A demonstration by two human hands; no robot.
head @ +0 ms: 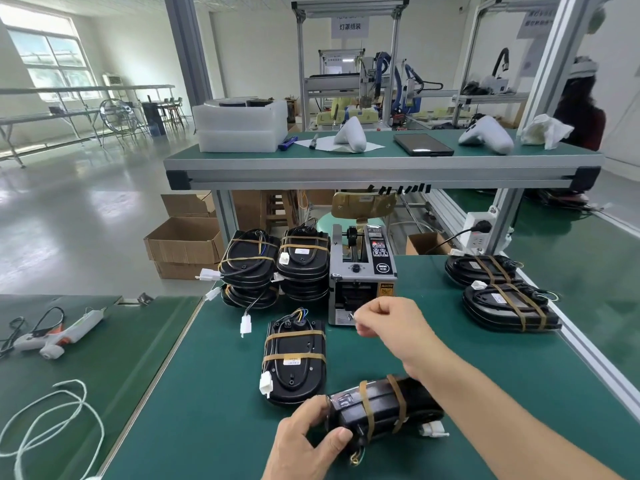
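Note:
My left hand [304,441] grips the end of a black lamp housing [381,407] banded with brown tape, held on its edge on the green mat [214,393]. My right hand [384,322] reaches across it and pinches a small clear piece of tape at the mouth of the grey tape dispenser [362,271]. Another taped black housing [294,358] with a white connector lies flat just left of my hands.
Two stacks of taped housings [273,265] stand left of the dispenser and two more housings [502,292] lie at the right. A glue gun [59,336] and white cord [52,420] lie on the left table. An overhead shelf [363,164] crosses ahead.

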